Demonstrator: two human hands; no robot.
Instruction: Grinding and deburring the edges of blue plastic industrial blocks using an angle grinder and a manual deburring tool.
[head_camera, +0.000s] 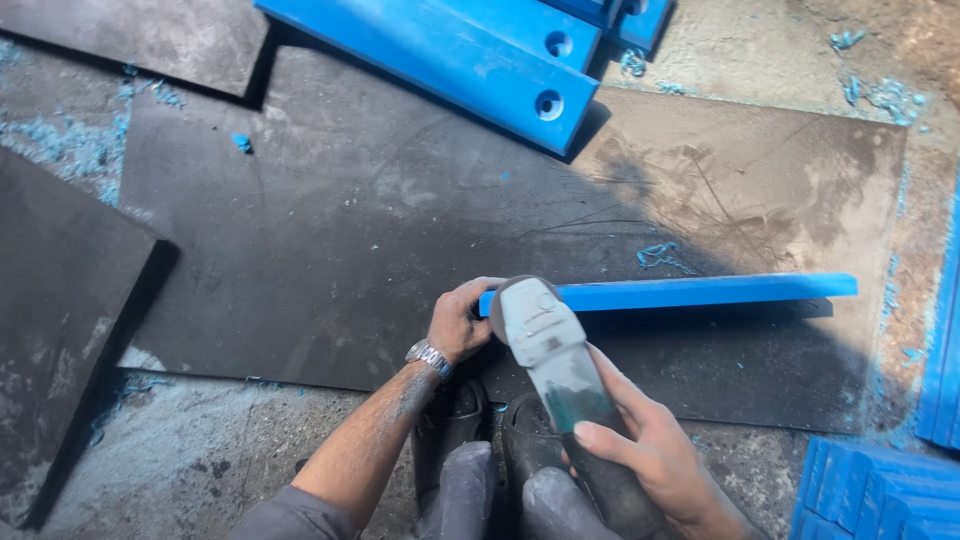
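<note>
Head view: I see both hands at a blue plastic strip (700, 292) on the dark floor mat (350, 230)
Left hand (462, 322) clamps the strip's near end; right hand (640, 450) grips a grey angle grinder (550, 350) touching it; drilled blue bars (470, 55) lie well beyond

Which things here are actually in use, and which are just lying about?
In use:
left hand steadying the blue strip
right hand gripping the grey power tool
dark mat under the strip

Lying about:
drilled blue bars
blue stack
blue shavings
</note>
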